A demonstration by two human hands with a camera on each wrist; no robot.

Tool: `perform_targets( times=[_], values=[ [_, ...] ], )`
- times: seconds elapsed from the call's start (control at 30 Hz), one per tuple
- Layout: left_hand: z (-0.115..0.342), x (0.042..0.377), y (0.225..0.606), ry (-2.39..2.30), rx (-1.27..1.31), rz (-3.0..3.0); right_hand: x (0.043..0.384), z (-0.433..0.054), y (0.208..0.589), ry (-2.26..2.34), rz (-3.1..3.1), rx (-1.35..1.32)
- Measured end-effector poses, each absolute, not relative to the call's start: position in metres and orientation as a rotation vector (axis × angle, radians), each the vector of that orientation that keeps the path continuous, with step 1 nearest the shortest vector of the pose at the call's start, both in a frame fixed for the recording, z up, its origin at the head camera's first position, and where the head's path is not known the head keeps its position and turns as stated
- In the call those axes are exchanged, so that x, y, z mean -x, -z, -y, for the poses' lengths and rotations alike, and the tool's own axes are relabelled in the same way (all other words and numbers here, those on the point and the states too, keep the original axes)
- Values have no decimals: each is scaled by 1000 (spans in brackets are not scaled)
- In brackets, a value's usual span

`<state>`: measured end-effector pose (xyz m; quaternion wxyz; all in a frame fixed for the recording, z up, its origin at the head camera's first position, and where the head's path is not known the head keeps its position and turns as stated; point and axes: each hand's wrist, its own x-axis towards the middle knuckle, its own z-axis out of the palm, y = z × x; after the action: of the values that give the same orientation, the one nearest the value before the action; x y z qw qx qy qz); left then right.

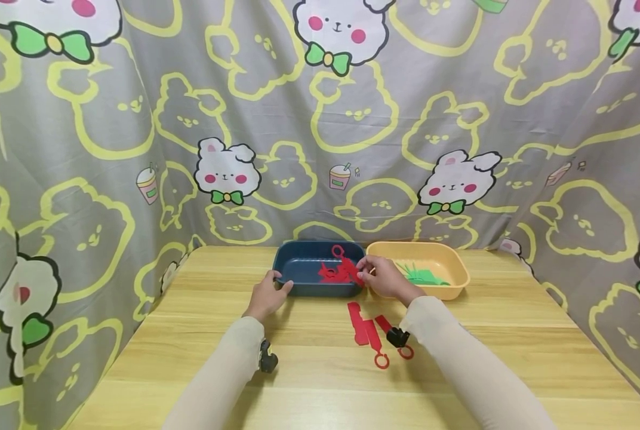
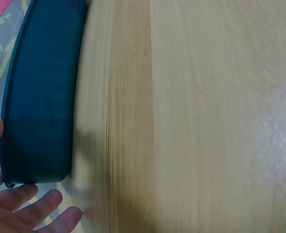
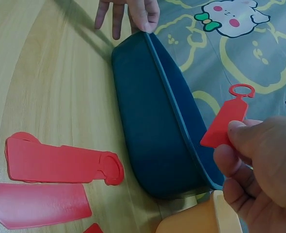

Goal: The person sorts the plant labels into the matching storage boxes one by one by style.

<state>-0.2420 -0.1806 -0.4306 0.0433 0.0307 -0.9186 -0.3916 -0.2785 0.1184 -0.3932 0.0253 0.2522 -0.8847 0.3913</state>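
In the head view my left hand (image 1: 266,295) holds the left front corner of a dark blue plastic basin (image 1: 320,291), thumb at the rim and fingers outside. My right hand (image 1: 383,276) is over the basin's right end. Its thumb and fingers pinch a flat red plastic tag with a ring end (image 3: 230,116), clearest in the right wrist view. Several red tags (image 1: 331,275) lie inside the basin. More red tags (image 3: 51,160) lie on the table in front of it, some stacked.
A yellow basin (image 1: 456,291) stands against the blue one's right side, with green tags (image 1: 426,276) inside. Behind both hangs a patterned curtain (image 1: 282,119). The wooden table (image 1: 191,358) extends toward me.
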Motion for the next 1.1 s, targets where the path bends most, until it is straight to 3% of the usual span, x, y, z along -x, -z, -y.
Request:
perform_targets(
  times=[0.4, 0.8, 1.1],
  values=[
    [181, 243, 431, 1188, -88, 2804, 279, -120, 398, -1212, 2742, -756],
    [182, 243, 432, 1187, -85, 2796, 266, -117, 419, -1021, 3001, -922],
    [181, 244, 432, 1188, -89, 2797, 253, -115, 438, -579, 3238, -881]
  ],
)
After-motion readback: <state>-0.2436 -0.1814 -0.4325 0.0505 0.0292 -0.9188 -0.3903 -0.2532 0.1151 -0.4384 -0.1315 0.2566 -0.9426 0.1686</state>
